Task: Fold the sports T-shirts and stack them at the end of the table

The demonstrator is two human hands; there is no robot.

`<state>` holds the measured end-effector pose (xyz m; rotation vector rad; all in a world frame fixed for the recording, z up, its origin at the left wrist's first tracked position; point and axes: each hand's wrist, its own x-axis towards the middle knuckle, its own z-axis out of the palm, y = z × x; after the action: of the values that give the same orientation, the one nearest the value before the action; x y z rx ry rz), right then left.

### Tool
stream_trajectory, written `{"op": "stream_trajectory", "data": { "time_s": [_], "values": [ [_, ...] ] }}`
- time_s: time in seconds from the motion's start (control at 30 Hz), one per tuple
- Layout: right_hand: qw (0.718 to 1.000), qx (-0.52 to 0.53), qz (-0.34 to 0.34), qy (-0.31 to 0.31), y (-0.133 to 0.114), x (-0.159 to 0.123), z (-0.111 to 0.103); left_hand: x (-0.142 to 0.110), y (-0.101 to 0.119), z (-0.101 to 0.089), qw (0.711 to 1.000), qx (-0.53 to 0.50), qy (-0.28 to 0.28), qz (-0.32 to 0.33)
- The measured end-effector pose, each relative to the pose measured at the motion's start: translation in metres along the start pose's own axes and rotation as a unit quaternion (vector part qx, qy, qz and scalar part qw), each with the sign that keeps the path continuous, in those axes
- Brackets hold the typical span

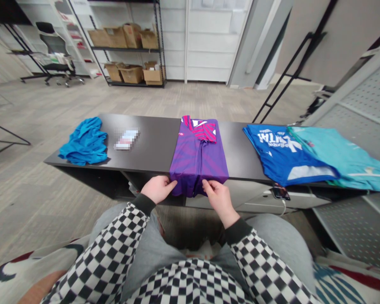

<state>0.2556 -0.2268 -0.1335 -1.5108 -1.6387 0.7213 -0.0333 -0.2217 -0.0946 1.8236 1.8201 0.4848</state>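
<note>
A purple jersey (194, 158) with pink striped sleeve parts lies partly folded across the dark cabinet top (152, 131). Its lower end hangs over the front edge, towards me. At the left side of that hanging end, my left hand (160, 188) pinches the fabric between thumb and fingers. Level with it, my right hand (218, 198) grips the jersey on the right part of the same end. The cloth between my two hands looks loosely creased along the middle.
A crumpled blue garment (85, 141) and a blurred small item (126, 139) lie to the left. On the right are a blue printed jersey (288, 154) and a turquoise garment (342, 154). A phone (281, 192) with a cable sits at the front edge. Shelves with boxes (131, 74) stand behind.
</note>
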Motion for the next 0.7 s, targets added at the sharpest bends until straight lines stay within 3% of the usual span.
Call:
{"op": "stream_trajectory", "data": {
  "time_s": [0.07,0.13,0.2,0.3,0.37,0.43,0.57,0.7],
  "values": [
    [0.995,-0.088,-0.036,-0.019,-0.002,-0.005,0.006,-0.003,0.001,-0.001,0.999,0.042,-0.024,-0.014],
    [0.983,-0.172,-0.044,-0.049,-0.005,-0.008,0.014,-0.009,0.008,-0.003,0.998,0.059,-0.021,0.021],
    [0.968,-0.239,-0.023,-0.073,-0.008,-0.008,0.023,-0.014,0.022,-0.007,0.991,0.048,0.016,0.127],
    [0.95,-0.301,0.005,-0.083,-0.012,-0.005,0.033,-0.012,0.051,-0.015,0.947,0.036,0.095,0.304],
    [0.944,-0.319,0.008,-0.088,-0.014,-0.003,0.036,0.003,0.068,-0.02,0.922,0.048,0.129,0.363],
    [0.941,-0.324,0.002,-0.097,-0.015,-0.004,0.035,0.025,0.078,-0.021,0.914,0.073,0.127,0.378],
    [0.939,-0.323,-0.022,-0.118,-0.016,-0.013,0.028,0.065,0.083,-0.016,0.929,0.146,0.053,0.335],
    [0.938,-0.317,-0.046,-0.133,-0.023,-0.022,0.022,0.075,0.086,-0.01,0.939,0.19,0.008,0.286]
  ]
}}
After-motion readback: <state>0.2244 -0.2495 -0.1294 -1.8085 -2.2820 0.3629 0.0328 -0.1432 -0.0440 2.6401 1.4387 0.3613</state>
